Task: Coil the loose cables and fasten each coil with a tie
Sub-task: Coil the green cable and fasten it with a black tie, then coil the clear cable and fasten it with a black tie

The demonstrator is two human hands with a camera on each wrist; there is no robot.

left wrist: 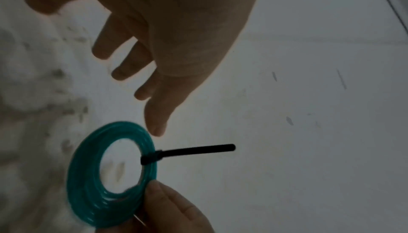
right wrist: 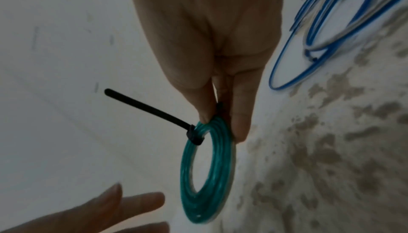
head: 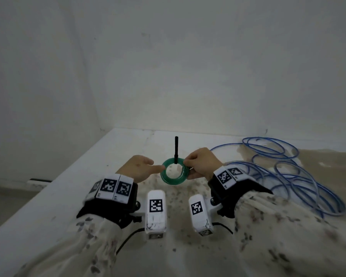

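Two patterned sleeves (head: pixel 288 232) frame the near edge of the bench (head: pixel 54 196). Over its middle, the right hand (head: pixel 203 163) pinches the green coil (head: pixel 174 171) by its rim; a black tie (head: pixel 176 149) cinches it, tail standing up. The left hand (head: pixel 139 167) hangs apart, fingers relaxed, perhaps just brushing the coil. Loose blue cable (head: pixel 288 172) sprawls toward the far right corner.

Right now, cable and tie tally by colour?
Green cable coil: 1, pinched by the right hand
Blue loose cable: 1 visible tangle; strand count unclear
Black tie: 1, on the green coil
Total: 3
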